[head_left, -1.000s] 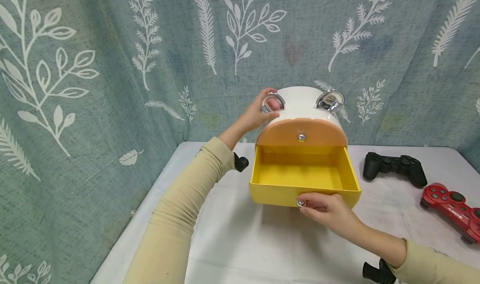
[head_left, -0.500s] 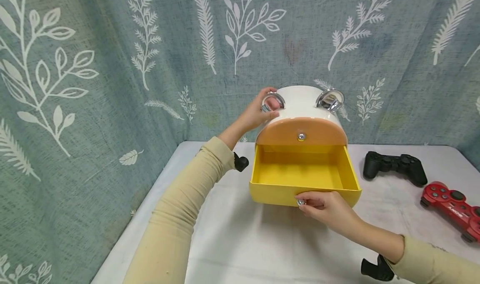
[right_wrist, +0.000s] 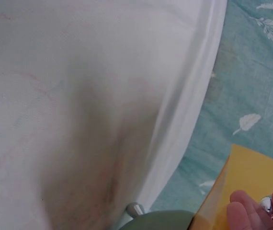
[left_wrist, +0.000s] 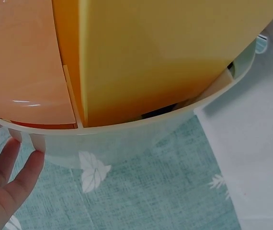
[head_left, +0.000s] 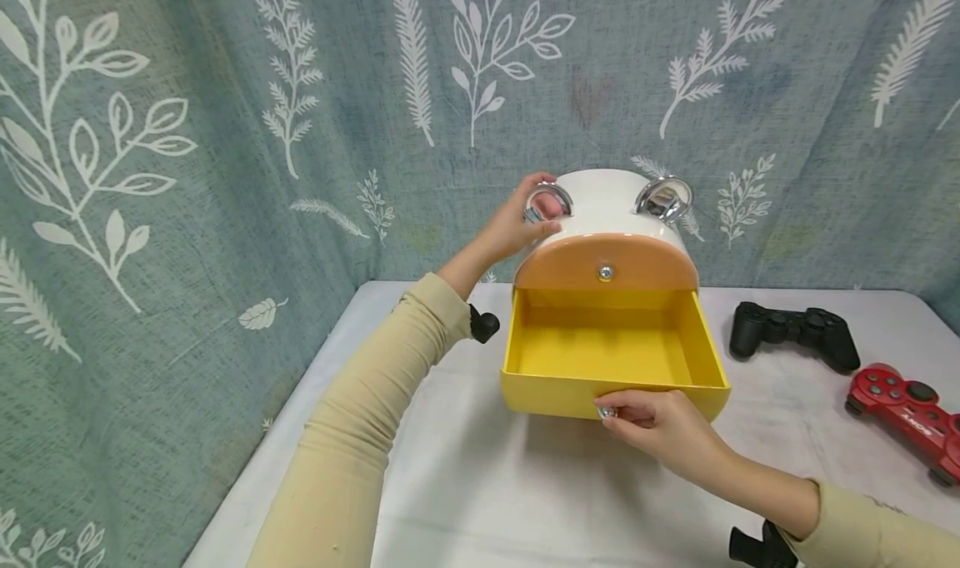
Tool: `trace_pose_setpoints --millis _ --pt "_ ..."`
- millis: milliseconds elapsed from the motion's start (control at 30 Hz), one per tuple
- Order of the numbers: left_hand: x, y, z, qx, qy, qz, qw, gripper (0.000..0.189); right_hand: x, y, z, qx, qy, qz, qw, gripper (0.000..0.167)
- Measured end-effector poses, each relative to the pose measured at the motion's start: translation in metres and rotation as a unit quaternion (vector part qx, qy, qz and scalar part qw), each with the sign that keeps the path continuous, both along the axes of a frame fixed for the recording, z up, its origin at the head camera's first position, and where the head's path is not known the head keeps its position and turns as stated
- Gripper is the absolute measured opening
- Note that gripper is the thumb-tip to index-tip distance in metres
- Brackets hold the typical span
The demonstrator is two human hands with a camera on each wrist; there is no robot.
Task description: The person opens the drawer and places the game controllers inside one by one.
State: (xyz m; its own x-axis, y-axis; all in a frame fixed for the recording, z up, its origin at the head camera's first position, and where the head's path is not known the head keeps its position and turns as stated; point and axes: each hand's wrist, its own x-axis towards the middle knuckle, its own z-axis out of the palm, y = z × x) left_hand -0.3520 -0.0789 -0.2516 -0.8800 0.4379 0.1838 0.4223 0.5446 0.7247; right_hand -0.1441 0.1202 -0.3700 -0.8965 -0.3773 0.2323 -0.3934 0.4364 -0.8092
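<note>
The box point(head_left: 603, 201), white with an orange front, is over the back of the table point(head_left: 435, 460); its contact with the tabletop is hidden. The left hand point(head_left: 513, 228) grips the box's upper left edge, fingers and thumb bent about the left loop point(head_left: 557, 195); a matching right loop point(head_left: 666, 200) stands on the box's upper right. From the box's lower front the yellow drawer point(head_left: 551, 396) juts out, its bare inside showing. The right hand point(head_left: 675, 435) pinches the drawer's knob point(head_left: 606, 414) between thumb and fingers. Right of the box lies a black controller point(head_left: 797, 335), and farther right and nearer the person, a red controller point(head_left: 907, 410). Behind the box hangs a leaf-patterned curtain point(head_left: 345, 118).
</note>
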Motion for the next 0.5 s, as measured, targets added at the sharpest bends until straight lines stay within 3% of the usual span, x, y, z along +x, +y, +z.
trace_pose_setpoints --millis 233,500 --pt "0.0007 0.0019 0.0013 -0.006 -0.001 0.0 1.0 0.064 0.003 0.0017 -0.002 0.001 0.02 0.001 0.9998 0.019" --pt "0.0003 0.0007 0.0011 -0.003 -0.005 0.002 1.0 0.064 0.0054 0.0079 -0.0005 -0.016 0.042 0.043 0.9981 0.028"
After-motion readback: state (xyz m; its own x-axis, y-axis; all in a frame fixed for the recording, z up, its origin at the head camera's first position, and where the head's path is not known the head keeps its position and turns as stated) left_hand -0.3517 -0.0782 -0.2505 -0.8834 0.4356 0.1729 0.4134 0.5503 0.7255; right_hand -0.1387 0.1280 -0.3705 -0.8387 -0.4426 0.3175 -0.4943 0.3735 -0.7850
